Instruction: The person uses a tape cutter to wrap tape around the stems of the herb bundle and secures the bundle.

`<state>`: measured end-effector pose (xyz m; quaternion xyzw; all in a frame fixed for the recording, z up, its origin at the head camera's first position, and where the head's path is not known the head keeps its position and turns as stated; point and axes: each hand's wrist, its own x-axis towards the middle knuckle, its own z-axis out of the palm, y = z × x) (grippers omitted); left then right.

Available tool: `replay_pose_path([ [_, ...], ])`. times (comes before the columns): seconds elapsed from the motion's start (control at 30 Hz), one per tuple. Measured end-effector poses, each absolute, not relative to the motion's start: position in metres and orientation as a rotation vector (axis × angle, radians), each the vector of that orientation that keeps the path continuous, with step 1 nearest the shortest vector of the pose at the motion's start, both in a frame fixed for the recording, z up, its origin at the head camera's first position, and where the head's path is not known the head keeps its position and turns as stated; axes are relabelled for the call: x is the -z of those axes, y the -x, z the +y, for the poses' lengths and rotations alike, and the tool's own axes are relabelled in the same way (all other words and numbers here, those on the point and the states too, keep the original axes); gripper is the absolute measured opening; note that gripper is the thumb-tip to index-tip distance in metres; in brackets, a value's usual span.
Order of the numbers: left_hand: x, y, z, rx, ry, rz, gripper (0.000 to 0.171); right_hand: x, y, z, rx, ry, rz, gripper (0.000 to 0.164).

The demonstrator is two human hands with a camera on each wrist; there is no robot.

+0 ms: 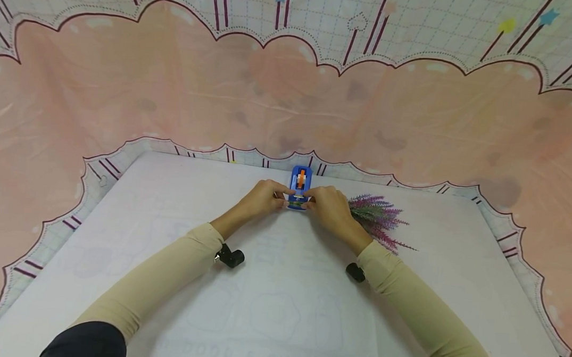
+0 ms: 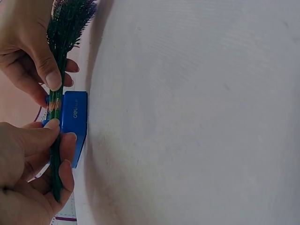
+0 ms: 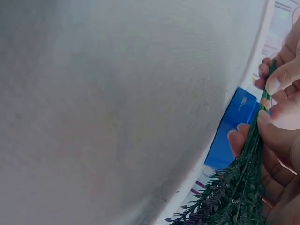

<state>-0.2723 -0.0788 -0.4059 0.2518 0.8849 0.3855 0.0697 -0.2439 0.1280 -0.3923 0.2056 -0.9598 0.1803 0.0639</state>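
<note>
A bunch of artificial lavender (image 1: 377, 217) with purple and pink heads and green stems (image 2: 56, 159) lies across both hands, in front of a blue tape dispenser (image 1: 294, 181) with an orange hub. My left hand (image 1: 264, 198) pinches the lower stems between thumb and fingers. Closer to the flower heads, my right hand (image 1: 332, 210) grips the same stems; its thumb shows on top in the right wrist view. Between the two thumbs, a shiny tan band (image 2: 55, 105) crosses the stems. The dispenser's side (image 3: 229, 131) is right behind the stems in both wrist views.
A white table (image 1: 262, 284) spreads under the arms. The dispenser stands near its far edge, where a patterned cloth (image 1: 248, 156) borders it. Beyond hangs a peach-coloured cloth (image 1: 251, 102). Black wrist cameras (image 1: 231, 257) stick out below both sleeves.
</note>
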Motion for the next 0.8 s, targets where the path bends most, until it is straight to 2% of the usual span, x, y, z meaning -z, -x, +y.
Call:
replay_pose_path([
  [0.5,0.407,0.274,-0.078,-1.153,-0.768,2.677,0.034,0.394,0.25,0.128,-0.604,-0.593,-2.921,0.022],
  [0.8,0.411,0.276,-0.078,-1.135,-0.895,2.74,0.032,0.394,0.255,0.13,-0.68,-0.577,-2.985,0.02],
])
